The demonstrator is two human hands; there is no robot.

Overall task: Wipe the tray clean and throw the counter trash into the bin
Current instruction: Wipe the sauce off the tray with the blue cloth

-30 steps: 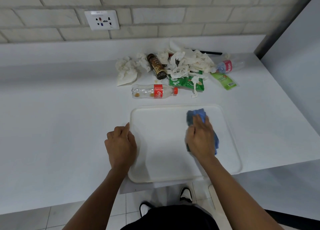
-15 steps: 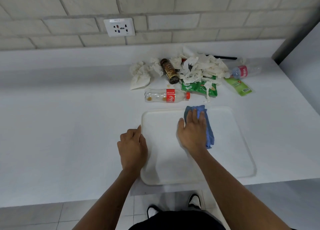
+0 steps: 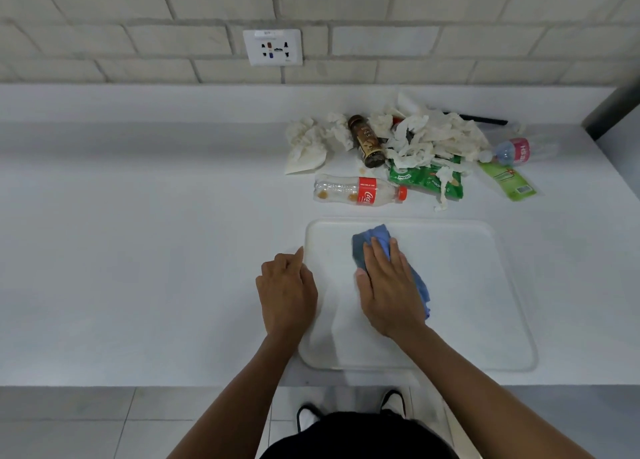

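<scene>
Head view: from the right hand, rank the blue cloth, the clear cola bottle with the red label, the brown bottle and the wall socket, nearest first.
1. Blue cloth: under the right hand, on the white tray.
2. Clear cola bottle with red label: lying just beyond the tray.
3. Brown bottle: farther back, among crumpled tissues.
4. Wall socket: on the brick wall.
</scene>
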